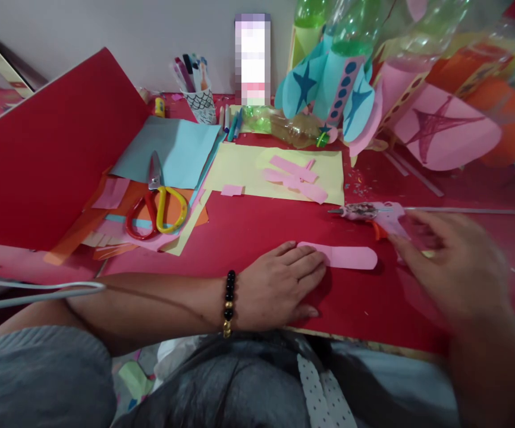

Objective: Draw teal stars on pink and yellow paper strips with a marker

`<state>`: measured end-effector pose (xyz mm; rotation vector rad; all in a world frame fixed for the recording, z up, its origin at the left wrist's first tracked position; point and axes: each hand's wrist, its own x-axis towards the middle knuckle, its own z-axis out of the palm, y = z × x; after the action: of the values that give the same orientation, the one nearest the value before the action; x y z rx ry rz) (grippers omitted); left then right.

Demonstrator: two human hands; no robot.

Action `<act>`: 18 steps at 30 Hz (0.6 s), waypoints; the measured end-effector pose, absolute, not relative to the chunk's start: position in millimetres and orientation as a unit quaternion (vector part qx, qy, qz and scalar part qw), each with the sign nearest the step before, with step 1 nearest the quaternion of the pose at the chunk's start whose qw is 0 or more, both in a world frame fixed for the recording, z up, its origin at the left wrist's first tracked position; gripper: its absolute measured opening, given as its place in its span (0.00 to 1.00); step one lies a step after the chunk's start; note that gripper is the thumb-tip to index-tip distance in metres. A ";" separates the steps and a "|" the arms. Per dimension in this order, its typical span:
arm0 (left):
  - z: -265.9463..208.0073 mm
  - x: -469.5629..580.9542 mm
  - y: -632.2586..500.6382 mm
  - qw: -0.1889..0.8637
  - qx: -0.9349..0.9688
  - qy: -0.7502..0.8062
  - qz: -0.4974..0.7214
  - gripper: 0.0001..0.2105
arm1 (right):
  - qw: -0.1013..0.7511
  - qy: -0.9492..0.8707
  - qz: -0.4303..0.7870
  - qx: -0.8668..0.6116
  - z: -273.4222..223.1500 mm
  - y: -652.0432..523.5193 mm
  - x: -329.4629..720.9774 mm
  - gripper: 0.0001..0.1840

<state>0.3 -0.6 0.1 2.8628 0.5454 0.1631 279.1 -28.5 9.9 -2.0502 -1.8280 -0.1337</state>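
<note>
A pink paper strip (353,257) is laid flat near the front edge of the red table (248,232), and its left end is covered by the left hand (279,285). That hand is set palm down, with its fingers stretched out side by side and its thumb spread apart; nothing is pinched, and the light strip is presumably steadied against slipping.

At the glue gun (367,211), to the right, the handle is met by the right hand (458,261), which is blurred; whether the handle is gripped or only touched cannot be told. The nozzle is pointed left, away from those fingers, by which burns are likely avoided. A long glue stick (484,210) is seen trailing behind, probably fed from the rear.

Small pink pieces (293,178) are gathered on a yellow sheet (244,166), where they are easily seen. The scissors (154,181) are rested on scraps at the left, handles turned towards the person, so that they can be readily picked up. Pens (190,71) are stood in a cup (201,107), apparently for tidiness.
</note>
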 end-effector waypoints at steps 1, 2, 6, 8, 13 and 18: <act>0.2 0.4 -0.5 0.112 0.975 0.186 0.056 0.31 | 0.195 -0.680 -0.064 -0.704 12.1 -33.9 277.7 0.17; 0.3 0.5 -0.5 0.112 0.974 0.187 0.056 0.31 | 0.201 -0.710 -0.045 -0.673 14.0 -39.7 276.1 0.14; 1.6 0.7 -0.4 0.115 0.975 0.185 0.051 0.31 | 0.219 -0.777 0.070 -0.586 14.3 -57.5 271.1 0.07; 2.5 0.9 -0.2 0.112 0.975 0.185 0.048 0.31 | 0.212 -0.796 0.086 -0.560 11.3 -59.7 269.8 0.06; 3.1 1.6 0.3 0.105 0.976 0.183 0.046 0.31 | 0.165 -0.839 0.069 -0.514 6.2 -53.6 261.3 0.10; 2.0 1.8 0.0 0.103 0.976 0.183 0.054 0.31 | 0.089 -0.849 0.046 -0.519 4.6 -51.9 250.2 0.15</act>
<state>1.8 0.0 2.0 2.8804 0.5414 0.1584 250.2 -51.9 4.6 -1.5458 -2.5256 0.1356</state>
